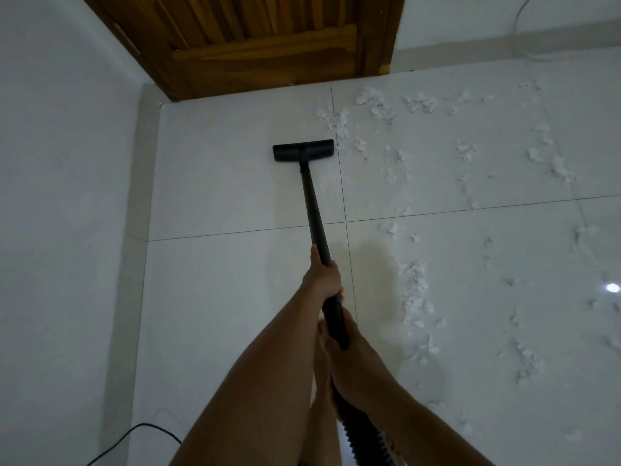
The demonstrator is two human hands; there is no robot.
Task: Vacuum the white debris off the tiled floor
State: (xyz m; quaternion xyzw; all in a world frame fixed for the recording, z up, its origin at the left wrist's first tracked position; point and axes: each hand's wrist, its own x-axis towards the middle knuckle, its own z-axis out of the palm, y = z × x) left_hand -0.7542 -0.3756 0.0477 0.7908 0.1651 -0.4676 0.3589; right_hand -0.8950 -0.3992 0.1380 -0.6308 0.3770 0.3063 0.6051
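The tiled floor (218,280) is pale and glossy, with thin dark joints between the large tiles. At the far side there is a brown wooden door (268,45), and a white wall (67,163) runs along the left. The white debris (416,290) lies only on the right part of the floor, in small torn flakes and clumps, from near the door down to the lower right. A few flakes are just beside the right end of the nozzle.

The black nozzle (303,150) of the vacuum sits flat on the floor on a bare tile, left of a joint. A long black wand (314,210) goes from it down to the person. The left hand (322,280) holds the wand higher up, its grip wrapped around the tube with the thumb lying along it. The right hand (356,351) is lower, its grip curled around the thicker end of the wand, where the ribbed hose (363,435) begins. A black cord (144,432) curves on the floor in the lower left corner. A small bright reflection (612,288) shines on a tile at the right edge.
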